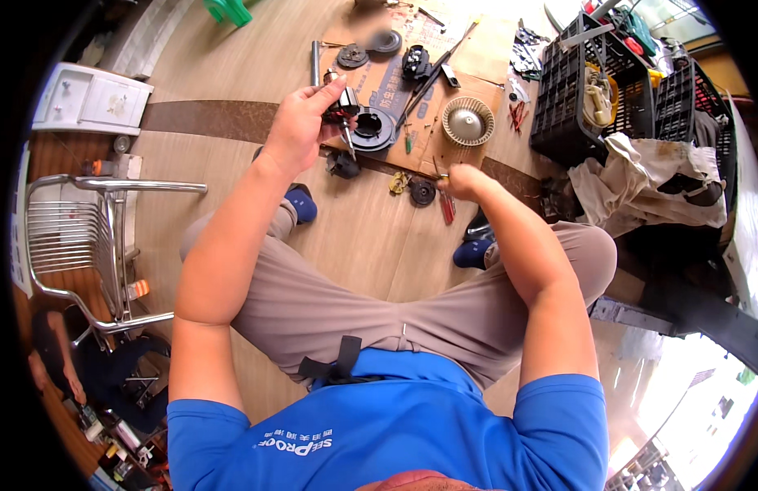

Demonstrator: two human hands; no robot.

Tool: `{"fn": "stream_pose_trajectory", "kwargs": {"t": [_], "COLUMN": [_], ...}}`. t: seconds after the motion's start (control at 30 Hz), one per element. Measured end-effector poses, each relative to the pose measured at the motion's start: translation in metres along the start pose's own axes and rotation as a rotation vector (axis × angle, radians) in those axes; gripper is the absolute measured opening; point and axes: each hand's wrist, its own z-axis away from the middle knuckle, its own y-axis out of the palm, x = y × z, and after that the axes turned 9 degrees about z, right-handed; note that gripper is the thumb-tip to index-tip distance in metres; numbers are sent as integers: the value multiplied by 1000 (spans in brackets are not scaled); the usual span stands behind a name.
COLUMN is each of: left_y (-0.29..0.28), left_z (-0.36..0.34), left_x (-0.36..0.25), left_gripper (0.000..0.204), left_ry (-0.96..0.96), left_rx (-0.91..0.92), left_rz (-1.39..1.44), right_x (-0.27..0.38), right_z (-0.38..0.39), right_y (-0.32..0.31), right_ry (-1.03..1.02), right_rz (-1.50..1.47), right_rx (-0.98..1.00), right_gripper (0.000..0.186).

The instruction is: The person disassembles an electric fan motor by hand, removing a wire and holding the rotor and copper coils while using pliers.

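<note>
Cardboard [487, 61] beyond; left hand [295, 127] clamps a partly hidden mechanism [345, 105]; right hand [469, 182], grip unclear.

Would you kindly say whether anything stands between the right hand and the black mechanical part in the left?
Nothing visible blocks the right hand from the black mechanical part in the left hand; the black ring-shaped housing and green-handled screwdriver between them appear to lie on the cardboard.
</note>
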Motion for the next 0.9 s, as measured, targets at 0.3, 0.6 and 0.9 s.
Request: {"fn": "stream_pose_trajectory", "kwargs": {"t": [0.3, 0.6, 0.9], "left_y": [-8, -45, -95], "left_z": [1, -6, -29], "left_x": [5, 56, 147], "left_gripper": [27, 35, 49], "left_ry": [53, -32, -120], "left_rx": [-65, -195, -177], "left_rz": [-97, -535, -1314], "right_x": [21, 29, -6], "right_z": [-23, -52, -84], "right_y": [70, 82, 53], "right_ry": [167, 156, 445], "right_rz": [178, 238, -39], "right_rx": [-60, -346, -583], "right_gripper": [38, 41, 19]}}
